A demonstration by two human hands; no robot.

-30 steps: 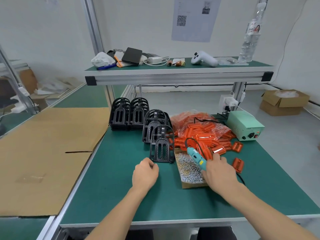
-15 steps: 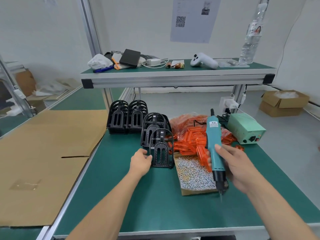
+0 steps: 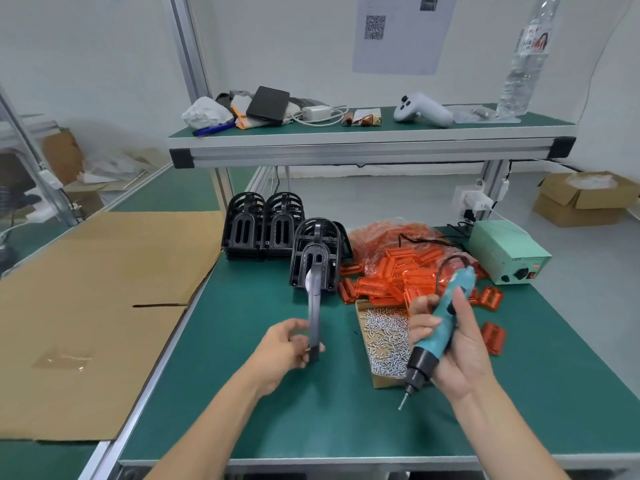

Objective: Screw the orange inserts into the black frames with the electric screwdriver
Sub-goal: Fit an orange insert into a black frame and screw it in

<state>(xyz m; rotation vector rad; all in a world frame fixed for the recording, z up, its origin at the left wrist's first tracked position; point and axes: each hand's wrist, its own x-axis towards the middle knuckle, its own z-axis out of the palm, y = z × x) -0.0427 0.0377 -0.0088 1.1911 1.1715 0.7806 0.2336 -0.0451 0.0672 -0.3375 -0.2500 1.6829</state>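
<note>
Head view: left hand (image 3: 287,344) grips black frame (image 3: 314,327), right hand (image 3: 450,344) grips electric screwdriver (image 3: 438,329); writing unreadable.

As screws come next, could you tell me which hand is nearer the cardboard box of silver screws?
Right. The right hand hangs over the box's right edge; the left hand is left of it.

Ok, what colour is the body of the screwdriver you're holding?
Teal, with a black collar near the bit; the head view shows the screwdriver in the right hand.
</note>
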